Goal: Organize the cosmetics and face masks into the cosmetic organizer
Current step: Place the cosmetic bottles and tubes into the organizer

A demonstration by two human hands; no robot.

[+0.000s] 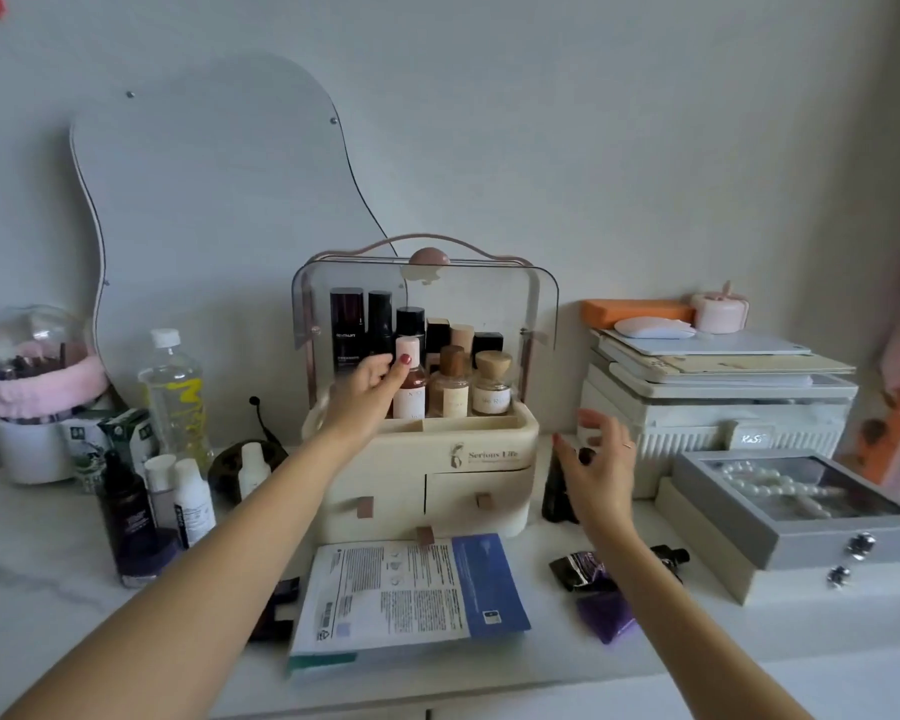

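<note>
Cream plastic cosmetic organizer (489, 433) with raised clear lid and three small drawers; upper tray already stocked with dark and wood-capped bottles

Item 1: slim clear bottle of pinkish liquid with a pale pink cap (409, 379), upright at the tray's front edge. Left hand (370, 387) is at it, thumb and forefinger meeting near the neck just under the cap, other fingers curled behind; contact looks like a light pinch, though the blur leaves it unclear whether the grip is closed or letting go. Judged rigid, smooth, possibly glass, moderately heavy when full; tall and narrow, so it tips easily against neighbours. Best held low on the body rather than by the cap

Item 2: short dark bottle with a black cap (559, 491), standing on the counter just below and left of the right hand's fingertips. Right hand (601, 459) hovers spread and empty above it. Judged stiff, small, easy to pinch around the shoulder

Item 3: flat white-and-blue printed face mask sachets (406, 595), stacked between the forearms, nearer than both hands. Judged light, floppy, slick foil; lift by an edge, support underneath, lay flat in a drawer

Item 4: crumpled dark tube (583, 566) under the right wrist; soft, squeezable
</note>
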